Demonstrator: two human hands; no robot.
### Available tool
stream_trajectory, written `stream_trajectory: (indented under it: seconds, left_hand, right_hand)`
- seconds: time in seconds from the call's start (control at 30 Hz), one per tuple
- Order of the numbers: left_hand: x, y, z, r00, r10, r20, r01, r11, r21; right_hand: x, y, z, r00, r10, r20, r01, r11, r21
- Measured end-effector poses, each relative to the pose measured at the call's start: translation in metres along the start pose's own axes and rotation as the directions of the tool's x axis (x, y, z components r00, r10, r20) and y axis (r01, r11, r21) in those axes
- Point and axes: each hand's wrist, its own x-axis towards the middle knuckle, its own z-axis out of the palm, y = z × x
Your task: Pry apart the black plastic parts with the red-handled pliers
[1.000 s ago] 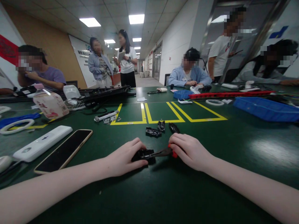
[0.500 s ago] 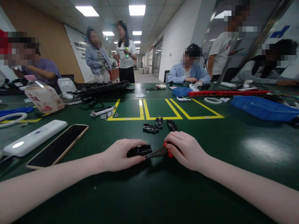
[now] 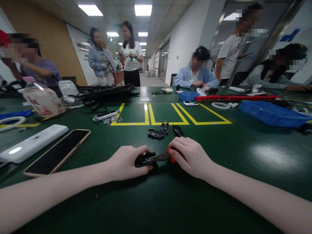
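My left hand (image 3: 129, 163) is closed round a small black plastic part (image 3: 143, 159), thumb at its near side and fingers at its far side. Red-handled pliers (image 3: 161, 157) are gripped in my right hand (image 3: 191, 157), their grey jaws pointing left and reaching onto the black part. Whether the jaws pinch anything is too small to tell. Just beyond my hands lie two broken-looking black pieces (image 3: 156, 133) and a smooth oval black shell (image 3: 177, 130).
On the left are a phone (image 3: 58, 152), a white power bank (image 3: 34, 143) and a bottle (image 3: 44, 99). Metal pieces (image 3: 106, 117) lie by yellow tape outlines (image 3: 131, 124). A blue tray (image 3: 273, 113) stands right. Several people are around the table (image 3: 156, 204).
The black part has turned in my left hand, so its hollow side shows. The plier jaws have shifted from its near edge to over it, and my right hand moved slightly left.
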Motion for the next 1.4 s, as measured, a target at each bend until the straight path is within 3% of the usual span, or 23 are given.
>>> stream_trajectory:
  seconds: [0.73, 1.4]
  left_hand:
    - [0.0002, 0.0001, 0.0020, 0.998, 0.057, -0.010, -0.055, 0.991, 0.123]
    - [0.0011, -0.0047, 0.0034, 0.987, 0.158, 0.008, -0.158, 0.987, 0.006]
  right_hand:
    - [0.0026, -0.0006, 0.0014, 0.998, -0.005, 0.061, 0.007, 1.000, -0.027]
    - [0.0021, -0.0039, 0.0026, 0.996, -0.069, 0.053, 0.070, 0.997, -0.012]
